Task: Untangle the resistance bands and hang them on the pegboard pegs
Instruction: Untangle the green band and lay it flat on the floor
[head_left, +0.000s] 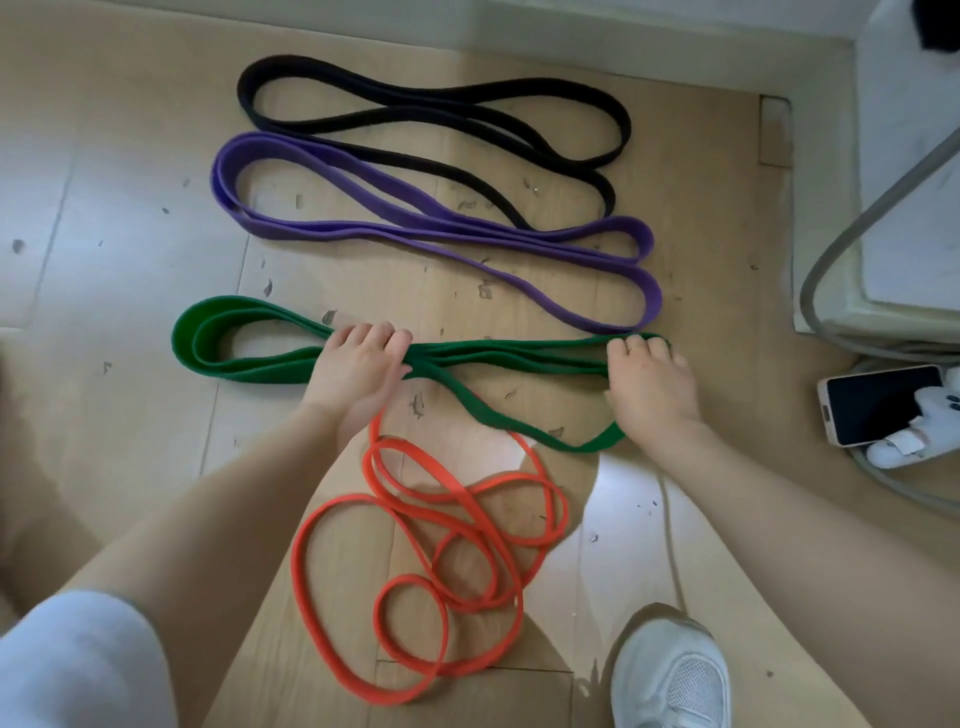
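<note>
lying folded on the wooden floor (130, 291), the green resistance band (519, 358) is gripped by the left hand (358, 371) mid-length and the right hand (652, 387) at its end; purple band (363, 231) beyond, orange band (431, 551) nearer.

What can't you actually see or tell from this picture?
- Pegboard and pegs: nowhere in the head view.
- Green band: parts hidden under the left hand and right hand.
- Phone: partly covered by a white object.
- Shoe: cut off by the bottom edge.
</note>
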